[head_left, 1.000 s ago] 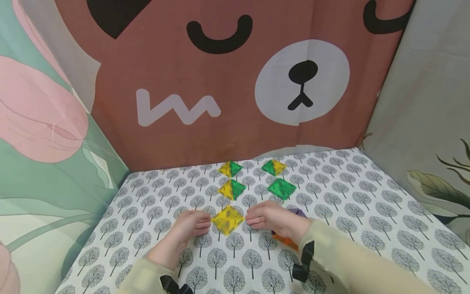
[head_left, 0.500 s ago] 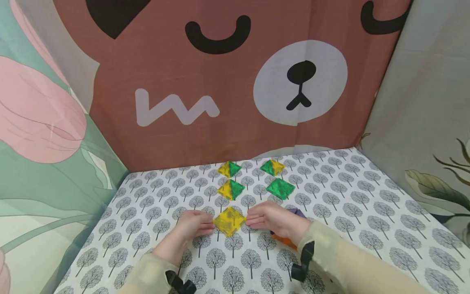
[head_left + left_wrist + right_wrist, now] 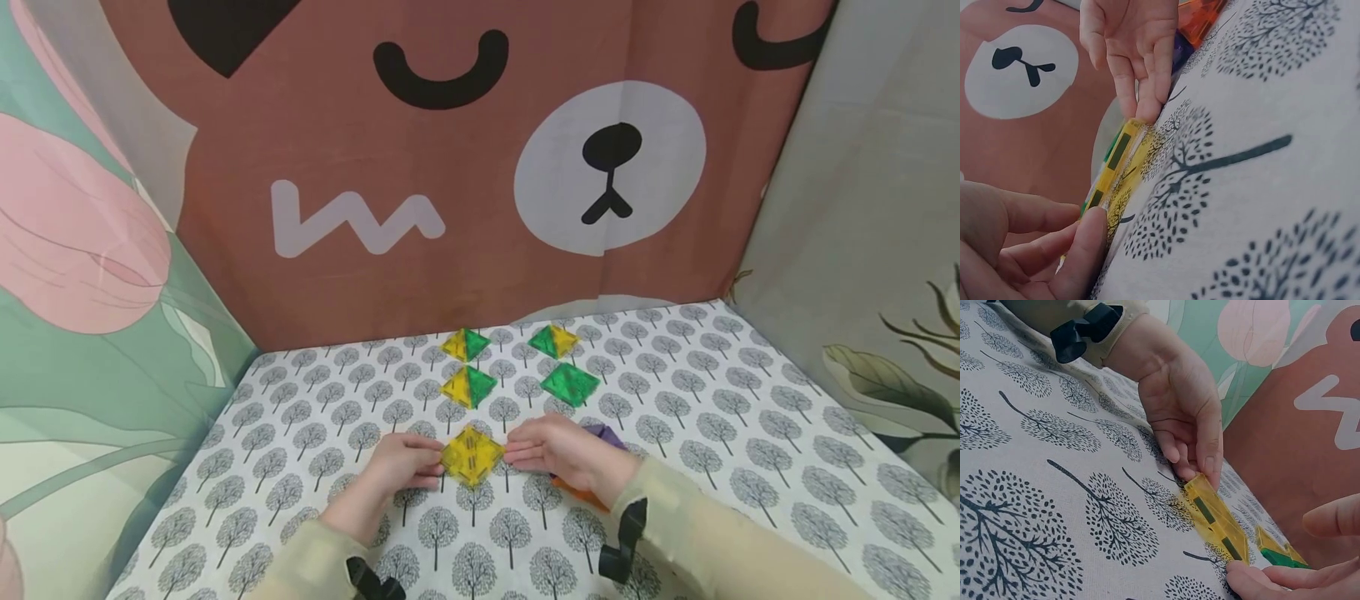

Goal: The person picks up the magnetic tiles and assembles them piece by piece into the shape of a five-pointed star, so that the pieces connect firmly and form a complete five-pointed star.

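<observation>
In the head view a yellow see-through magnetic tile piece (image 3: pixel 472 456) lies as a diamond on the tree-print cloth, between the two hands. My left hand (image 3: pixel 406 463) holds its left corner; the left wrist view shows thumb and forefinger pinching the tile's edge (image 3: pixel 1119 153), where dark magnets show. On the opposite side my right hand (image 3: pixel 551 450) touches the right corner with straight fingertips. Its palm faces inward, and its thumb (image 3: pixel 1335 515) stands away from the tile.
Behind lie yellow-and-green diamonds (image 3: pixel 468 387) in two columns, with one all-green diamond (image 3: pixel 570 384). Purple (image 3: pixel 603 433) and orange pieces (image 3: pixel 1200 19) sit partly hidden behind the right hand. A bear-print curtain (image 3: pixel 390 283) borders the cloth (image 3: pixel 315 533) at the back.
The left hand has shifted slightly right and now pinches the yellow tile's corner. The tile has moved a little right with it; the right fingertips stay at the other corner.
</observation>
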`<state>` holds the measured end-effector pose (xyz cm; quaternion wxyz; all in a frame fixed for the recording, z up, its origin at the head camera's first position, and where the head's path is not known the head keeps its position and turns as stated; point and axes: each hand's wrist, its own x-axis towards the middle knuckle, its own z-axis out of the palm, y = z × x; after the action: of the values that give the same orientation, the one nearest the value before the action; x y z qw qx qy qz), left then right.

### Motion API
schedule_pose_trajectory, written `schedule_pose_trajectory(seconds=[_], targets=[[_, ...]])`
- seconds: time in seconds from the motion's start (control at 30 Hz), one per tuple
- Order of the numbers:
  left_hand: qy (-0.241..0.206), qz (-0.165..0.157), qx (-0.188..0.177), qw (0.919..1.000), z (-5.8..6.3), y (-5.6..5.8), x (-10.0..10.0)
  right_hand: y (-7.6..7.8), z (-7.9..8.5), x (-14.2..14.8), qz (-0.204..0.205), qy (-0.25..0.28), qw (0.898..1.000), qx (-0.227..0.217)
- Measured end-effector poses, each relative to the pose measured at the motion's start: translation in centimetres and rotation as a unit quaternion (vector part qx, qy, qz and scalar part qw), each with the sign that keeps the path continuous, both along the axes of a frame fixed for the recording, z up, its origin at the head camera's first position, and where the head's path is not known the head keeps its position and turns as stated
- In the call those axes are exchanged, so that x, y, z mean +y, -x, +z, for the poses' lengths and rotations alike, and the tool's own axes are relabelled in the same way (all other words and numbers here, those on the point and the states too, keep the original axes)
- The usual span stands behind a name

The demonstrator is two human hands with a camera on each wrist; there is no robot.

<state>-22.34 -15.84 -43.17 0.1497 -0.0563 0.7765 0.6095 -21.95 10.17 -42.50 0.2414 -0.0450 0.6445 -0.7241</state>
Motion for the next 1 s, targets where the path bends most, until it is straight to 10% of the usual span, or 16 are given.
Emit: schedule_pose_trajectory(seconds=[0.63,1.0], targets=[[-0.062,0.025,0.014,0.9977,1.6,-0.7,0.9,-0.2,1.1,1.4,0.019,0.044,0.999,0.020],[-0.092,-0.025,0.037,0.9948,3.4,-0.2,4.0,-0.1,2.5,3.8,-0.013,-0.001,0.999,0.030]])
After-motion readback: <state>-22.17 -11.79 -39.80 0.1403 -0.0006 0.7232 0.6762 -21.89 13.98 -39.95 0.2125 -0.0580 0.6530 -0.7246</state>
